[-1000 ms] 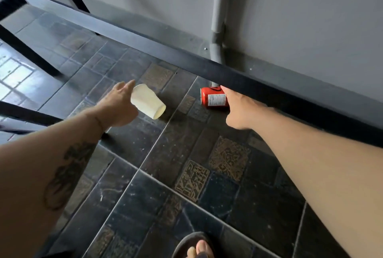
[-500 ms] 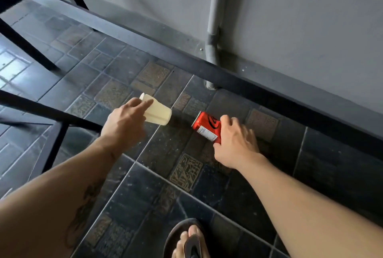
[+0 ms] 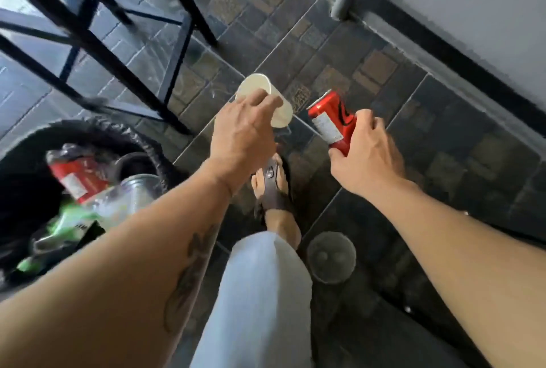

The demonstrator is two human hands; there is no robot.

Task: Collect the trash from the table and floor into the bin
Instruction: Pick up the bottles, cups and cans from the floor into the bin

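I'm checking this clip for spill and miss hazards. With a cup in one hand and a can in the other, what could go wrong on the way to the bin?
The left hand holds the paper cup tilted in a fingertip grip; it could slip. The red can in the right hand is tilted and may drip if anything is left inside. The bin is already crowded, so either item might bounce out.

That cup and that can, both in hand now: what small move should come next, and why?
Probably a swing of both hands left, over the bin. The left hand grips the paper cup, the right hand the red can, both clear of the floor, and the lined bin sits open at lower left, trash already inside.
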